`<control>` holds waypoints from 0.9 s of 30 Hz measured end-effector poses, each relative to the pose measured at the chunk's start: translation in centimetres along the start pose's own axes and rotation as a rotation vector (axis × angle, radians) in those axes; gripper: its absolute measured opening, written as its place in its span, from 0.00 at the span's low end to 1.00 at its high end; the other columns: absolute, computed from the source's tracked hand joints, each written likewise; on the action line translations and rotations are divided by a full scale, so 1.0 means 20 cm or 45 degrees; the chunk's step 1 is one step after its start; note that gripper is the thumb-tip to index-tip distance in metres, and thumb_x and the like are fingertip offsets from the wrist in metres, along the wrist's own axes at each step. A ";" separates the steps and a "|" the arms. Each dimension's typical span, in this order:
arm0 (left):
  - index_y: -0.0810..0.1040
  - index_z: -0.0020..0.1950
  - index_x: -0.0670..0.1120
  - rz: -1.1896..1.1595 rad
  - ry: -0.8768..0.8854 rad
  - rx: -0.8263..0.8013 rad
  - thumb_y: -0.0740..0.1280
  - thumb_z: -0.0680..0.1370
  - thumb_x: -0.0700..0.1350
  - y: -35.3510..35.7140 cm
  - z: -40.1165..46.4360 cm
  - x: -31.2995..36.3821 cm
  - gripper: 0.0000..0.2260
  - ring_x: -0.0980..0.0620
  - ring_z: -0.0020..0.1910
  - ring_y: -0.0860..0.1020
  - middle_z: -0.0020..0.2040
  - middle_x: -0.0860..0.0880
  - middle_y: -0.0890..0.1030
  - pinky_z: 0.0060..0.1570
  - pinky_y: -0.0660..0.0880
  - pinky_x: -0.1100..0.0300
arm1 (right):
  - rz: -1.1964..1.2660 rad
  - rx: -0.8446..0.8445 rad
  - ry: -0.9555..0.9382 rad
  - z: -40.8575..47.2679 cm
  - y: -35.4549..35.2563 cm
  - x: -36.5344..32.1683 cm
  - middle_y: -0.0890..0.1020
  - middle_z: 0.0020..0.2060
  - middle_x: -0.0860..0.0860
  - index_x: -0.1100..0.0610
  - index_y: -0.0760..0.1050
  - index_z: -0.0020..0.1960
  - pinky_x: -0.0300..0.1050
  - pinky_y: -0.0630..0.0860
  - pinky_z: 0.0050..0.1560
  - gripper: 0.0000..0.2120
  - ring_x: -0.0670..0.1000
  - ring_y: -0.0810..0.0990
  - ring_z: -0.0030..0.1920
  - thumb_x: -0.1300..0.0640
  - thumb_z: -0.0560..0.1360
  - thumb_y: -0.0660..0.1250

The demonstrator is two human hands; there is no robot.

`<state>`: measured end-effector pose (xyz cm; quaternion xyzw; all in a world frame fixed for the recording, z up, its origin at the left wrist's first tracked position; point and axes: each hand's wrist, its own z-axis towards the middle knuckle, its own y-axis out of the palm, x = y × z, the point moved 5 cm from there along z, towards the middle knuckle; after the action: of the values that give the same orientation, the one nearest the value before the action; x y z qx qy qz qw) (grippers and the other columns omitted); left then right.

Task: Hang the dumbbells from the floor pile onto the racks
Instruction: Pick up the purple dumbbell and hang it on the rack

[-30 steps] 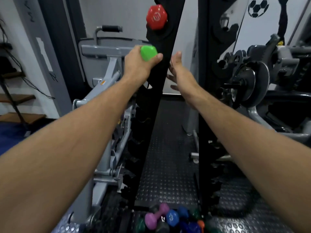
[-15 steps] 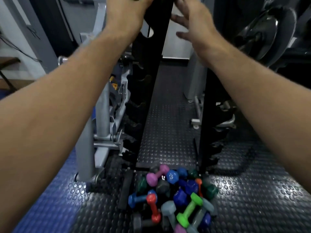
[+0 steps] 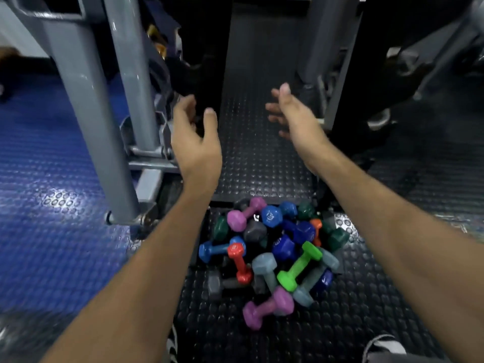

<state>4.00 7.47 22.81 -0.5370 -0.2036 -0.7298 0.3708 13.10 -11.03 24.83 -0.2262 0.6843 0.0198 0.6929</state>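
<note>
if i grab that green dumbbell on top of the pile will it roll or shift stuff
The green dumbbell lies on top, tilted across grey dumbbells, so lifting it probably frees easily but may nudge those beneath. Its heads look faceted, so it is unlikely to roll far. The coating looks smooth and slightly glossy, perhaps a little slick. Both the left hand and right hand are empty.

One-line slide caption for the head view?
Both hands, left and right, empty and open above the floor pile of coloured dumbbells.

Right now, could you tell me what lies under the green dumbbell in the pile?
The green dumbbell lies on grey-blue dumbbells and a dark blue one; anything deeper is covered.
</note>
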 end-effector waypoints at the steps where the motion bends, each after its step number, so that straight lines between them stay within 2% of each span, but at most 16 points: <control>1: 0.75 0.70 0.44 0.023 -0.075 -0.011 0.65 0.82 0.50 0.01 -0.06 -0.10 0.18 0.53 0.65 0.77 0.64 0.48 0.80 0.68 0.74 0.52 | -0.008 -0.010 0.064 0.00 0.02 0.10 0.80 0.66 0.45 0.48 0.71 0.76 0.56 0.69 0.75 0.36 0.45 0.78 0.65 0.28 0.76 0.51; 4: 0.74 0.70 0.46 0.107 -0.319 -0.063 0.65 0.82 0.50 0.02 -0.22 -0.39 0.18 0.54 0.64 0.77 0.64 0.51 0.79 0.66 0.73 0.60 | -0.034 -0.042 0.205 -0.01 0.07 0.42 0.78 0.71 0.48 0.50 0.69 0.78 0.56 0.69 0.75 0.36 0.49 0.77 0.69 0.29 0.79 0.55; 8: 0.74 0.70 0.45 0.159 -0.609 -0.110 0.66 0.82 0.50 0.02 -0.41 -0.70 0.18 0.56 0.59 0.77 0.60 0.53 0.79 0.52 0.68 0.74 | -0.107 -0.082 0.361 -0.03 0.14 0.81 0.78 0.70 0.49 0.49 0.72 0.75 0.57 0.71 0.74 0.35 0.51 0.78 0.68 0.28 0.77 0.59; 12: 0.73 0.70 0.44 0.248 -0.825 -0.216 0.68 0.81 0.52 0.06 -0.54 -0.94 0.21 0.53 0.56 0.78 0.56 0.53 0.78 0.54 0.70 0.65 | -0.227 -0.088 0.511 0.00 0.21 1.13 0.79 0.69 0.47 0.47 0.74 0.74 0.55 0.73 0.72 0.39 0.51 0.79 0.66 0.25 0.71 0.63; 15: 0.72 0.70 0.44 0.298 -0.950 -0.301 0.71 0.79 0.53 0.09 -0.61 -1.10 0.24 0.59 0.49 0.77 0.53 0.54 0.78 0.46 0.70 0.67 | -0.311 -0.143 0.561 0.04 0.26 1.28 0.79 0.69 0.48 0.50 0.74 0.74 0.52 0.72 0.72 0.30 0.51 0.78 0.67 0.35 0.78 0.67; 18: 0.71 0.73 0.42 0.415 -0.993 -0.399 0.74 0.76 0.56 0.13 -0.65 -1.24 0.31 0.48 0.59 0.78 0.62 0.46 0.79 0.58 0.73 0.58 | -0.373 -0.216 0.593 0.09 0.33 1.41 0.81 0.66 0.48 0.52 0.77 0.71 0.49 0.73 0.70 0.24 0.51 0.79 0.65 0.41 0.80 0.68; 20: 0.71 0.73 0.41 0.525 -1.000 -0.470 0.76 0.73 0.58 0.15 -0.67 -1.31 0.35 0.44 0.62 0.78 0.65 0.44 0.78 0.60 0.74 0.53 | -0.472 -0.264 0.595 0.12 0.37 1.46 0.82 0.62 0.49 0.52 0.79 0.67 0.46 0.75 0.65 0.19 0.51 0.80 0.62 0.44 0.80 0.68; 22: 0.72 0.72 0.41 0.587 -0.996 -0.553 0.78 0.70 0.60 0.18 -0.69 -1.35 0.37 0.44 0.61 0.79 0.64 0.44 0.78 0.61 0.76 0.50 | -0.557 -0.315 0.594 0.14 0.40 1.51 0.83 0.56 0.50 0.49 0.80 0.59 0.45 0.75 0.58 0.09 0.51 0.79 0.57 0.47 0.81 0.67; 23: 0.73 0.70 0.42 0.602 -0.982 -0.586 0.80 0.68 0.60 0.19 -0.70 -1.36 0.38 0.44 0.59 0.79 0.63 0.44 0.78 0.61 0.77 0.47 | -0.581 -0.345 0.597 0.15 0.41 1.53 0.81 0.54 0.49 0.49 0.79 0.58 0.46 0.75 0.58 0.08 0.50 0.79 0.55 0.48 0.82 0.67; 25: 0.74 0.68 0.43 0.662 -0.939 -0.628 0.82 0.64 0.59 0.21 -0.71 -1.39 0.39 0.44 0.57 0.80 0.62 0.45 0.78 0.60 0.78 0.44 | -0.659 -0.385 0.584 0.17 0.44 1.58 0.80 0.53 0.48 0.52 0.79 0.61 0.45 0.75 0.54 0.11 0.50 0.78 0.53 0.48 0.81 0.67; 27: 0.73 0.68 0.43 0.739 -0.912 -0.660 0.84 0.63 0.57 0.22 -0.71 -1.40 0.40 0.44 0.58 0.79 0.63 0.45 0.75 0.61 0.78 0.44 | -0.720 -0.390 0.579 0.20 0.46 1.64 0.82 0.54 0.49 0.53 0.79 0.61 0.42 0.71 0.44 0.12 0.49 0.78 0.50 0.48 0.80 0.68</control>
<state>2.55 3.79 -8.65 -0.8610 0.0268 -0.3943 0.3200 15.77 -10.64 -9.36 -0.5050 0.7202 -0.1207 0.4601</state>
